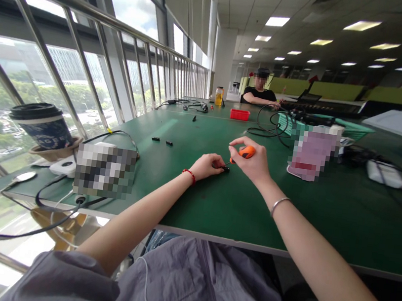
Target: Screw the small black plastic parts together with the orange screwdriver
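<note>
My right hand (253,162) is closed around the orange and black handle of a screwdriver (247,152), with the index finger arched above it. The thin shaft slants down and left to a small black part (226,169) on the green tabletop. My left hand (207,165) pinches that black part between thumb and fingers, low against the table. Its exact kind is too small to make out. Farther left lie two similar short black pieces (155,138), apart from both hands. One more small black piece (194,118) stands farther back.
A lidded paper cup (49,129) and cables sit at the left edge by the railing. A red tray (239,114) and a jar of yellow liquid (219,96) stand toward the back. On the right are a green basket (356,131), black cables and a pinkish phone-like object (312,154). A person sits opposite.
</note>
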`<action>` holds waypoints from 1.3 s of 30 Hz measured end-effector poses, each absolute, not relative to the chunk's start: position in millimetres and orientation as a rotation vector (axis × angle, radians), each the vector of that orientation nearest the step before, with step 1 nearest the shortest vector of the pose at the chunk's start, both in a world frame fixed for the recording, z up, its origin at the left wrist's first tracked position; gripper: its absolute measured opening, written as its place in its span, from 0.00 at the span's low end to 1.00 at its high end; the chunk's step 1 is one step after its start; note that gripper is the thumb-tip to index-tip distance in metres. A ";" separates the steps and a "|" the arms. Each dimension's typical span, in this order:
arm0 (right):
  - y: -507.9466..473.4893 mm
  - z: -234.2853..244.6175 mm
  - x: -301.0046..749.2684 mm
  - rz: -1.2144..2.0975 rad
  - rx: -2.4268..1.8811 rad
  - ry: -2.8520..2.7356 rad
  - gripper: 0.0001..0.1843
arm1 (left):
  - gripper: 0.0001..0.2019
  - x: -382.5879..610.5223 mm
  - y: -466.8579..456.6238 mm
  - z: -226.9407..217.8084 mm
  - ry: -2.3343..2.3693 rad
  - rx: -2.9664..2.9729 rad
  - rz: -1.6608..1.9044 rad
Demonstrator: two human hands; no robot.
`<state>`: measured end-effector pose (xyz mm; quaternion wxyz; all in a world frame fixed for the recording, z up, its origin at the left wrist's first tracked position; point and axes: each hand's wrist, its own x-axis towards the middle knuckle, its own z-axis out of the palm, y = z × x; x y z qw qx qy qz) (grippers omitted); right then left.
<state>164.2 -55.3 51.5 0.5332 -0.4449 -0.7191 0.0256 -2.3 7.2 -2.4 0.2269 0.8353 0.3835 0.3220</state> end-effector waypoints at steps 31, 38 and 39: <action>-79.2 33.4 120.0 0.092 -0.912 -2.681 0.11 | 0.10 -5.9 -4.7 10.8 1.156 2.235 0.824; -81.9 37.5 116.7 -0.065 -0.784 -2.766 0.12 | 0.13 -8.4 -5.9 9.8 1.086 2.244 0.817; -82.1 37.9 115.7 -0.093 -0.775 -2.774 0.12 | 0.13 -8.6 -6.2 9.9 1.094 2.244 0.815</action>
